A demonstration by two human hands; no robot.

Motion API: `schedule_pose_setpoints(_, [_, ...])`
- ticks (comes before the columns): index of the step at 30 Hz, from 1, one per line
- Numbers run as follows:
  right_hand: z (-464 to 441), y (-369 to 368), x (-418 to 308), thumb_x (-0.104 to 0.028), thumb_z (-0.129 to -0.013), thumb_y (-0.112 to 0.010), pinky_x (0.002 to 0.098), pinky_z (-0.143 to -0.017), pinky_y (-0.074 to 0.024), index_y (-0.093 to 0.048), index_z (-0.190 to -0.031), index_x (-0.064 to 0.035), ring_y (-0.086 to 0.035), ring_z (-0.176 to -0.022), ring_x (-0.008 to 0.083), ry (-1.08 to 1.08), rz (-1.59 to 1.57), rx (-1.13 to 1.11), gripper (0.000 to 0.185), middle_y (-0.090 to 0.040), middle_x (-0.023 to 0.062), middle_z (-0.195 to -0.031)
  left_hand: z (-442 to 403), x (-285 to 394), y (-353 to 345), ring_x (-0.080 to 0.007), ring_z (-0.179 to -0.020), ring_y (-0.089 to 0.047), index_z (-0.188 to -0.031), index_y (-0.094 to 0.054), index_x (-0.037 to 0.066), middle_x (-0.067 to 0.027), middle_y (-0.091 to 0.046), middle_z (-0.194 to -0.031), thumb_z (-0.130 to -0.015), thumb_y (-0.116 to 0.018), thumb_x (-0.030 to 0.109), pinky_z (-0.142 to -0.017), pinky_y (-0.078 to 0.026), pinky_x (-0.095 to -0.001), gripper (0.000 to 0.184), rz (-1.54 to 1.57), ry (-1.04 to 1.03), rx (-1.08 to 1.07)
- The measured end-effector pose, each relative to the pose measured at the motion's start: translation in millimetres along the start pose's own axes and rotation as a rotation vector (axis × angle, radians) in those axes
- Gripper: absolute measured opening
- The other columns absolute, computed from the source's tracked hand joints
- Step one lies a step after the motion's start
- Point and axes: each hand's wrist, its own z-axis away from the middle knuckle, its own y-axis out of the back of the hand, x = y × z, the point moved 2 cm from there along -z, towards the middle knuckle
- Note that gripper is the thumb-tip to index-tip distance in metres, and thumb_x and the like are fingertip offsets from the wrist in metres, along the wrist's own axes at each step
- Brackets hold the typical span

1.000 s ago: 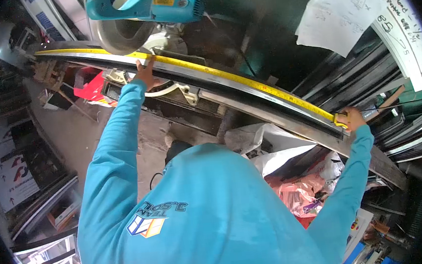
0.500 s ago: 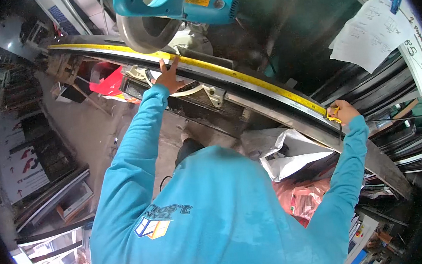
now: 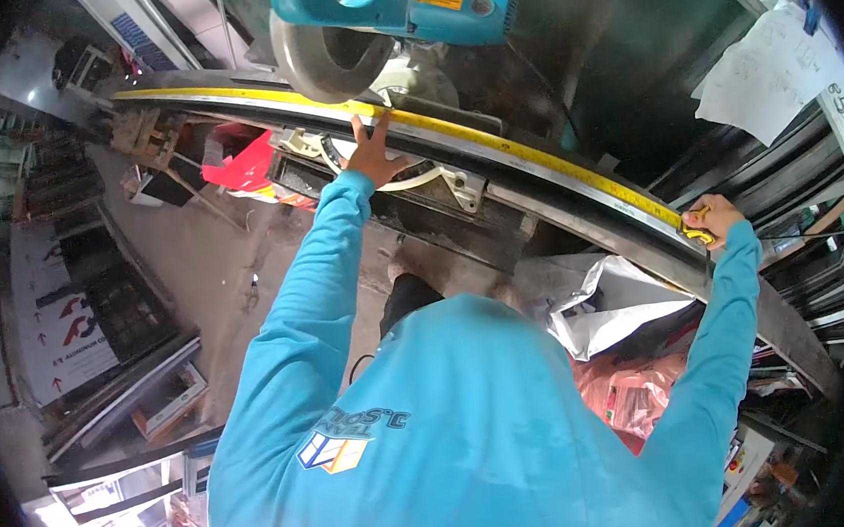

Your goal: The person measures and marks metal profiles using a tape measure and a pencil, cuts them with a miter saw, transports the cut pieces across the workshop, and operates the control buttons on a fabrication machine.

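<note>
Two hands keep much the same places on the yellow tape measure (image 3: 502,143), while our view has swung so that the miter saw (image 3: 465,4) sits farther right; we cannot tell whether the tape itself slid. We judge that the measuring along the silver metal profile (image 3: 628,210) is being held steady. The right hand's (image 3: 721,214) grip is clenched around the tape's near-right end. Our left hand (image 3: 371,158) grasps nothing, fingers spread, its fingertips at the blade's lower edge just beside the saw.
</note>
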Motion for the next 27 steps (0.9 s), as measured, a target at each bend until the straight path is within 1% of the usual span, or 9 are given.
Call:
schedule_pose_setpoints(7, [-4.3, -1.8, 26.3, -0.048, -0.081, -0.071, 0.0342, -0.055, -0.0498, -0.066, -0.095, -0.0045, -0.062, -0.068, 0.0169, 0.124, -0.183, 0.246, 0.046, -0.066, 0.0104, -0.081, -20.8, -30.3, -14.3, -0.0457, -0.122, -0.048, -0.151, -0.008, 0.027, -0.0262, 0.003, -0.154, -0.076, -0.071, 0.051, -0.1, -0.034, -0.0584, 0.102, 0.015, -0.131, 0.127])
schedule_pose_setpoints(11, [-14.5, -6.3, 46.3, -0.034, -0.083, -0.073, 0.0279, -0.066, -0.0489, -0.062, -0.092, 0.0022, -0.059, -0.072, 0.014, 0.272, -0.271, 0.397, 0.039, -0.065, 0.0084, -0.082, -13.5, -27.1, -5.3, -0.044, -0.127, -0.043, -0.151, -0.011, 0.018, -0.0313, 0.0, -0.152, -0.077, -0.07, 0.05, -0.104, -0.037, -0.0431, 0.1, 0.04, -0.222, 0.163])
schedule_pose_setpoints(15, [32.2, -26.8, 47.5, -0.042, -0.077, -0.076, 0.0357, -0.08, -0.0494, -0.061, -0.106, 0.0054, -0.064, -0.089, 0.026, 0.184, -0.146, 0.902, 0.057, -0.067, 0.0181, -0.099, 32.6, -1.2, 17.1, -0.0389, -0.136, -0.031, -0.137, -0.044, 0.005, -0.0276, -0.015, -0.152, -0.082, -0.07, 0.031, -0.108, -0.032, -0.0398, 0.066, 0.242, -0.505, 0.137])
schedule_pose_setpoints(19, [129.0, -116.4, -11.5, -0.034, -0.087, -0.064, 0.034, -0.078, -0.0505, -0.062, -0.112, -0.0063, -0.066, -0.086, 0.0222, 0.151, -0.423, 1.1, 0.038, -0.068, 0.0107, -0.097, 95.5, 22.0, -9.7, -0.0277, -0.131, -0.042, -0.13, -0.051, 0.001, -0.0194, -0.044, -0.14, -0.088, -0.066, 0.022, -0.107, -0.033, -0.0382, 0.05, 0.66, -0.629, -0.422])
schedule_pose_setpoints(20, [126.1, -155.7, 0.1, -0.035, -0.086, -0.063, 0.0336, -0.074, -0.0509, -0.063, -0.109, -0.008, -0.066, -0.082, 0.0223, 0.293, -0.795, 0.94, 0.035, -0.069, 0.0077, -0.093, 110.4, 20.6, -27.5, -0.0244, -0.127, -0.045, -0.129, -0.051, -0.001, -0.0159, -0.048, -0.137, -0.09, -0.064, 0.021, -0.105, -0.036, -0.0367, 0.047, 0.726, -0.564, -0.667])
schedule_pose_setpoints(21, [108.4, -219.1, 24.7, -0.032, -0.086, -0.062, 0.0335, -0.072, -0.0507, -0.064, -0.103, -0.0083, -0.065, -0.079, 0.0216, 0.128, -0.778, 0.88, 0.029, -0.068, 0.008, -0.092, 126.0, 25.1, -42.7, -0.0226, -0.123, -0.049, -0.128, -0.052, 0.0, -0.0131, -0.052, -0.132, -0.092, -0.061, 0.023, -0.103, -0.037, -0.035, 0.044, 0.658, -0.622, -0.807])
schedule_pose_setpoints(23, [131.3, -299.8, -8.2, -0.028, -0.086, -0.059, 0.038, -0.073, -0.0511, -0.069, -0.091, -0.0081, -0.065, -0.081, 0.0287, 0.349, -0.849, 0.592, 0.023, -0.067, 0.0139, -0.092, 135.1, -11.2, -103.1, -0.0209, -0.118, -0.053, -0.126, -0.054, -0.001, -0.014, -0.059, -0.124, -0.096, -0.054, 0.034, -0.1, -0.039, -0.0319, 0.047, 0.432, -0.512, -1.162])
schedule_pose_setpoints(24, [162.0, -327.6, -34.0, -0.032, -0.084, -0.06, 0.0417, -0.075, -0.0507, -0.07, -0.094, -0.0075, -0.065, -0.084, 0.0322, 0.203, -0.414, 0.416, 0.028, -0.068, 0.0157, -0.092, 143.9, -6.1, -106.6, -0.0225, -0.117, -0.053, -0.125, -0.054, -0.002, -0.0177, -0.061, -0.12, -0.096, -0.052, 0.04, -0.099, -0.039, -0.0325, 0.051, 0.062, -0.609, -1.208])
schedule_pose_setpoints(27, [236.5, -427.0, -71.1, -0.039, -0.085, -0.057, 0.0442, -0.073, -0.0498, -0.07, -0.092, -0.0087, -0.064, -0.082, 0.038, -0.174, -0.249, 0.088, 0.034, -0.068, 0.0182, -0.092, 148.4, -31.6, -134.0, -0.0245, -0.116, -0.055, -0.123, -0.056, -0.002, -0.0192, -0.061, -0.119, -0.094, -0.052, 0.044, -0.098, -0.04, -0.0341, 0.055, -0.558, -0.637, -1.339])
